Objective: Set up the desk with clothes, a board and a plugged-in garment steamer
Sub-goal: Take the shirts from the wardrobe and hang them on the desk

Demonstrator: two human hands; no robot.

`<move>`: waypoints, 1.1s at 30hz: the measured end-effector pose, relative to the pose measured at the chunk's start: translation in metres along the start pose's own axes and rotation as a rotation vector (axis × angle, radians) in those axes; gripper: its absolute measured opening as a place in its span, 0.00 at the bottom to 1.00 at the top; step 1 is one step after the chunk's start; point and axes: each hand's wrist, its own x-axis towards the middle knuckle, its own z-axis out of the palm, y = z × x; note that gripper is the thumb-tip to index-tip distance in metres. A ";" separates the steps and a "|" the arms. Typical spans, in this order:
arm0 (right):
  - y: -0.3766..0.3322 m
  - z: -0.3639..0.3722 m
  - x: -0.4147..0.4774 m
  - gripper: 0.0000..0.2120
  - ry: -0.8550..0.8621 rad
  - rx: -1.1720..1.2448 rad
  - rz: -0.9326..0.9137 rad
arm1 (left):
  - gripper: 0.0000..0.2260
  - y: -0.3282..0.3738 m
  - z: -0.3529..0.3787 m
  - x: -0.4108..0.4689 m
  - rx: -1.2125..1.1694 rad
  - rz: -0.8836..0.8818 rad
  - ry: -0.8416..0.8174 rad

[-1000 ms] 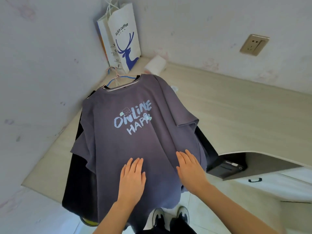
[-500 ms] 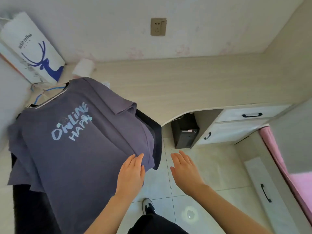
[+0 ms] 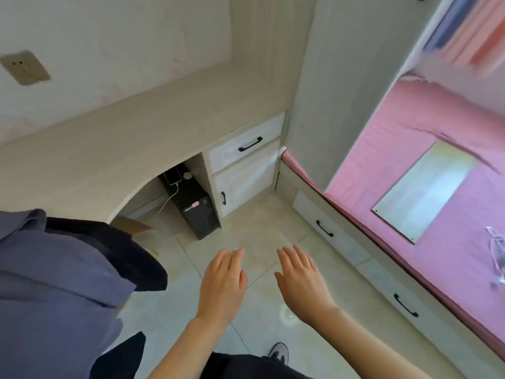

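A grey-purple T-shirt (image 3: 52, 294) lies over dark clothes (image 3: 131, 258) at the left end of the pale wooden desk (image 3: 153, 132), hanging past its front edge. My left hand (image 3: 222, 285) and my right hand (image 3: 300, 283) hover over the floor tiles, palms down, fingers apart, holding nothing. Both are clear of the clothes, to their right. A flat pale board (image 3: 426, 190) lies on the pink bed (image 3: 410, 132) at the right. A wall socket (image 3: 24, 68) sits above the desk at the upper left. No garment steamer is in view.
Under the desk stands a black computer tower (image 3: 195, 206) with a phone and white cable on top. White drawers (image 3: 246, 144) with black handles sit beside it. Bed-base drawers (image 3: 355, 258) run along the right. A tall cabinet panel (image 3: 328, 77) separates desk and bed.
My view has swung right, from the clothes toward the bed. Both hands have lifted off the T-shirt and now hang free over the floor.
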 end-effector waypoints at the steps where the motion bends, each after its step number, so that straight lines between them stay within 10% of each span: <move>1: 0.017 0.000 -0.010 0.27 0.001 -0.004 0.038 | 0.20 0.017 0.009 0.003 -0.002 0.024 -0.021; 17: 0.190 -0.003 -0.094 0.27 0.056 -0.003 0.556 | 0.21 0.199 0.092 0.089 0.025 0.466 -0.204; 33: 0.350 -0.048 0.060 0.28 0.177 -0.028 0.629 | 0.20 0.294 0.132 0.311 -0.001 0.603 -0.196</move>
